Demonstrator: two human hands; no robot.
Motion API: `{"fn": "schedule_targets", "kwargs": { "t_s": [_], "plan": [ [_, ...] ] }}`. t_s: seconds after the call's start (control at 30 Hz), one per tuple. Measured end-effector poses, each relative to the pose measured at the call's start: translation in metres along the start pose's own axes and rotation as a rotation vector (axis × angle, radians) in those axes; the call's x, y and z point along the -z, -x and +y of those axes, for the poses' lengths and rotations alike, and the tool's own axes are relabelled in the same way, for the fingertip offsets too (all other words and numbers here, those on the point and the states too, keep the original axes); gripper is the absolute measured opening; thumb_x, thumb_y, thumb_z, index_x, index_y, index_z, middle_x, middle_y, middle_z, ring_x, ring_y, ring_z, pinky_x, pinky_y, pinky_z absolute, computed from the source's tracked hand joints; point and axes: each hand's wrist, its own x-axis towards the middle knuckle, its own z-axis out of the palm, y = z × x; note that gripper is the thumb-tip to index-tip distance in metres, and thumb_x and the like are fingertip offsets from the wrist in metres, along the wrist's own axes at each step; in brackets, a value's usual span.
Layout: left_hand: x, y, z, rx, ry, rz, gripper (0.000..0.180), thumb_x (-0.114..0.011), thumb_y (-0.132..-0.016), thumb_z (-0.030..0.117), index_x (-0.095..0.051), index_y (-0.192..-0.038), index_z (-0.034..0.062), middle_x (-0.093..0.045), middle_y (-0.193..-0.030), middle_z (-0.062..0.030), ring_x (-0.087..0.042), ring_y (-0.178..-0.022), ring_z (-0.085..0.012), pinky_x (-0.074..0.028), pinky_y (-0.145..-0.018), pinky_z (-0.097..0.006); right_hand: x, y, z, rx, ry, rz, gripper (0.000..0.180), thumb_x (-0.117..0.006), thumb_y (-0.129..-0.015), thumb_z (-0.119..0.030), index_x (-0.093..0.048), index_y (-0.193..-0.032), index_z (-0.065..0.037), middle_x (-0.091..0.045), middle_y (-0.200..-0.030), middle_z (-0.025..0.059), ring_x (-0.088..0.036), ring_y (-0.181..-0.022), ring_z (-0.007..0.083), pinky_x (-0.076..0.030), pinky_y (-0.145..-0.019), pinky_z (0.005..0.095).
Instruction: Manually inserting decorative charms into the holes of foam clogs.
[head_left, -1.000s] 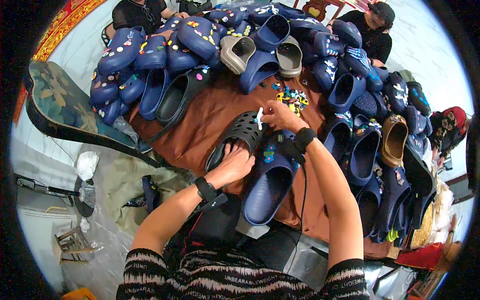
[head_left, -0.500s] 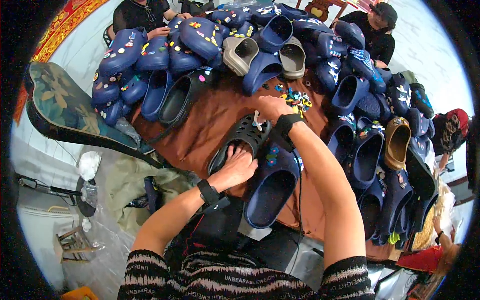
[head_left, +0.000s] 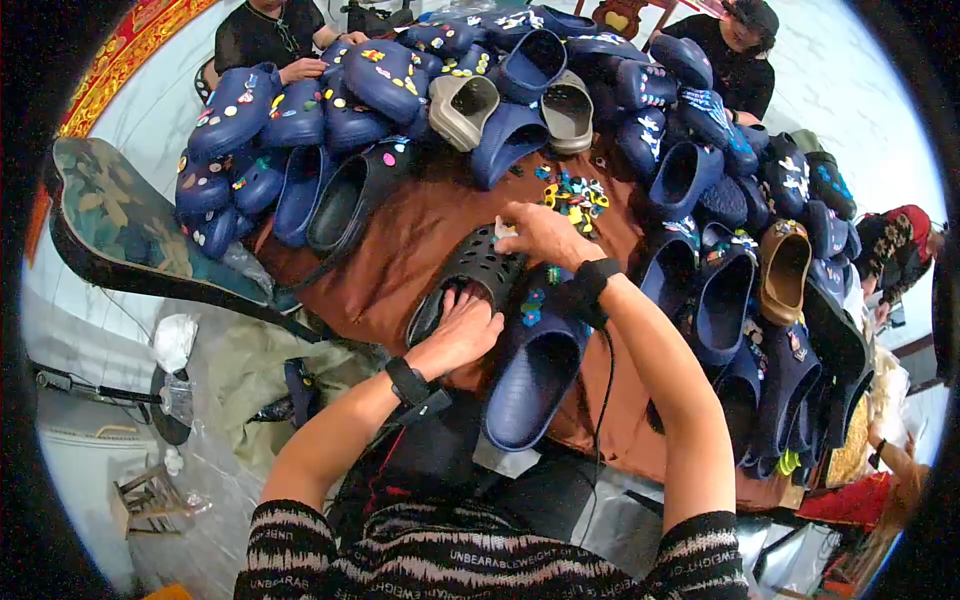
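Note:
A black clog (head_left: 474,264) with holes in its upper lies before me on the brown cloth (head_left: 375,285). My left hand (head_left: 462,326) reaches into its opening and holds it; the fingertips are partly hidden inside. At the toe end, my right hand (head_left: 548,235) pinches a small pale charm (head_left: 504,230) against the upper. How far the charm sits in a hole I cannot make out. Close on the right lies a navy clog (head_left: 533,392) with blue and green charms on its toe. A loose heap of colourful charms (head_left: 577,198) lies just beyond my right hand.
Navy clogs (head_left: 383,80) are piled along the far side, with two grey clogs (head_left: 568,112) among them. More clogs and a brown one (head_left: 786,268) crowd the right. A chair with a patterned back (head_left: 130,215) stands left. A dark cable (head_left: 603,400) hangs nearby. Other people sit across.
My right hand has shifted slightly on the clog's toe and now shows the pale charm between its fingertips. My left hand stays in the opening. The whole view has moved a little.

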Motion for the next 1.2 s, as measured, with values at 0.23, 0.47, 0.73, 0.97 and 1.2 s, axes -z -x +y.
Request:
{"fn": "schedule_targets", "kwargs": {
  "t_s": [0.23, 0.47, 0.73, 0.97, 1.2],
  "plan": [
    [-0.001, 0.0, 0.001, -0.033, -0.009, -0.004, 0.049, -0.047, -0.097, 0.027, -0.05, -0.123, -0.0147, -0.05, -0.131, -0.0346, -0.04, -0.13, -0.0487, -0.019, -0.113, -0.064, 0.006, 0.014, 0.0, 0.089, 0.173, -0.023, 0.042, -0.073, -0.082, -0.018, -0.065, -0.124, -0.015, -0.064, -0.111, 0.0169, -0.064, -0.105, 0.0363, -0.054, -0.088, 0.0456],
    [-0.007, -0.001, -0.011, -0.018, 0.042, 0.093, 0.047, -0.047, -0.096, 0.027, -0.054, -0.119, -0.0143, -0.051, -0.13, -0.0328, -0.04, -0.131, -0.0465, -0.02, -0.113, -0.064, 0.015, 0.015, -0.015, 0.108, 0.2, -0.128, 0.061, -0.07, -0.081, -0.007, -0.054, -0.139, -0.019, -0.058, -0.119, 0.0214, -0.063, -0.1, 0.0433, -0.053, -0.089, 0.048],
    [-0.008, -0.001, -0.004, -0.015, -0.067, 0.135, 0.047, -0.05, -0.095, 0.031, -0.058, -0.121, -0.0069, -0.058, -0.124, -0.0306, -0.048, -0.121, -0.0481, -0.03, -0.109, -0.051, 0.075, 0.095, 0.069, -0.153, -0.101, 0.168, 0.022, -0.06, -0.088, -0.019, -0.067, -0.094, 0.001, -0.066, -0.082, 0.0225, -0.067, -0.077, 0.0355, -0.052, -0.072, 0.0433],
    [0.016, 0.008, 0.003, -0.026, -0.101, 0.098, 0.043, -0.056, -0.093, 0.03, -0.061, -0.116, -0.0054, -0.061, -0.119, -0.0315, -0.056, -0.109, -0.048, -0.044, -0.096, -0.05, 0.035, 0.166, 0.017, -0.365, -0.383, 0.072, 0.046, -0.065, -0.093, -0.04, -0.067, -0.095, 0.006, -0.068, -0.082, 0.0231, -0.068, -0.079, 0.037, -0.053, -0.071, 0.044],
    [0.031, 0.058, 0.059, -0.221, -0.122, 0.536, 0.028, -0.065, -0.087, 0.014, -0.063, -0.112, 0.0009, -0.06, -0.107, -0.0226, -0.058, -0.105, -0.0393, -0.048, -0.091, -0.046, 0.022, 0.176, -0.009, -0.509, -0.136, 0.158, 0.059, -0.067, -0.087, -0.056, -0.064, -0.105, 0.0, -0.07, -0.094, 0.023, -0.067, -0.093, 0.0411, -0.052, -0.08, 0.0488]
  ]
}}
